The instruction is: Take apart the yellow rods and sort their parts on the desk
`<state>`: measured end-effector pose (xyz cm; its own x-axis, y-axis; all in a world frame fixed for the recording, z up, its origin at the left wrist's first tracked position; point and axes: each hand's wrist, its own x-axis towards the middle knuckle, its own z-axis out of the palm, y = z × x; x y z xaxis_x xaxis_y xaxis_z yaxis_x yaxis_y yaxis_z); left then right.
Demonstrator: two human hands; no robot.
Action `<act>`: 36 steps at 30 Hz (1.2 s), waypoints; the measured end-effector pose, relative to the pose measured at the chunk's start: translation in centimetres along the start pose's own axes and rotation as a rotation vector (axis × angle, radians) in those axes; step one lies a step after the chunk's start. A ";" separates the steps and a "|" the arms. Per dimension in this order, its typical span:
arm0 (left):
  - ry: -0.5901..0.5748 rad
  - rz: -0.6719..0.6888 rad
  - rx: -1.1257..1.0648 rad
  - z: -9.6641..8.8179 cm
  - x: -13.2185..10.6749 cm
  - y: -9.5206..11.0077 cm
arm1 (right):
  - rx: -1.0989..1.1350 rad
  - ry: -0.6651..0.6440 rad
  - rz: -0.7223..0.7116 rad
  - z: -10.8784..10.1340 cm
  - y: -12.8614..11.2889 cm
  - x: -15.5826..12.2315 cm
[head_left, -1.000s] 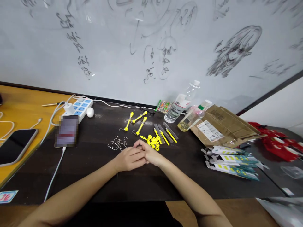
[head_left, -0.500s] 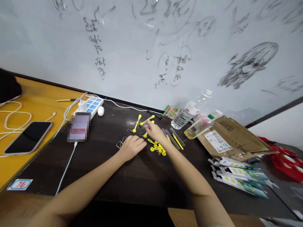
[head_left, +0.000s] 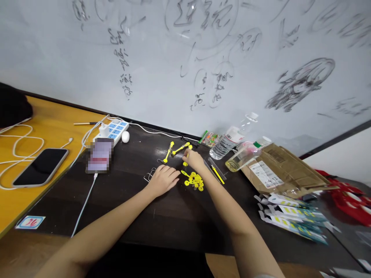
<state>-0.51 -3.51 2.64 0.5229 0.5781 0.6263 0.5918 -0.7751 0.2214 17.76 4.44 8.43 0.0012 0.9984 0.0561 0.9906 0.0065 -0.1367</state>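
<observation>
My right hand (head_left: 194, 160) reaches forward on the dark table (head_left: 162, 224). Its fingers curl around one of the yellow hooked tools (head_left: 184, 163), and yellow bits show at the fingertips. Two more yellow hooked tools (head_left: 168, 151) lie just left of it. A heap of small yellow plastic parts (head_left: 194, 180) sits right below that hand. My left hand (head_left: 162, 180) lies flat on the table with its fingers stretched toward the heap. It holds nothing, and bent wire hooks (head_left: 148, 176) lie at its left edge. Clear sleeves with yellow sticks (head_left: 216, 172) lie to the right.
A whiteboard (head_left: 185, 65) stands behind the table. At the left are a power strip (head_left: 113, 130), a small white ball (head_left: 125, 136), a charging phone (head_left: 100, 155) and another phone (head_left: 42, 166) on the orange desk. At the right are water bottles (head_left: 228, 142), a cardboard mailer (head_left: 282, 170) and several packets (head_left: 290, 218).
My hands were clasped together near the table's middle. They have separated: the right went forward to the yellow tools, the left to the wire hooks. The view swung right.
</observation>
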 end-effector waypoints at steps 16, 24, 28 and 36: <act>-0.032 -0.681 -1.270 2.6 -0.2 1.3 | 0.624 -0.023 -0.587 4.5 -0.1 -13.8; -0.431 -0.738 -1.262 1.8 -0.3 2.2 | 0.982 0.329 -0.170 5.4 4.6 -10.6; -0.522 -0.666 -1.148 1.4 -0.5 2.4 | 0.880 0.113 -0.231 6.0 4.4 -10.7; -0.554 -0.641 -1.225 1.4 -0.4 1.9 | 1.009 -0.006 -0.230 6.3 2.6 -11.7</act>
<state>1.25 -4.89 1.72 0.7069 0.6983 -0.1127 0.0822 0.0772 0.9936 19.47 -6.86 1.19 -0.1771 0.9675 0.1806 0.3917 0.2376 -0.8889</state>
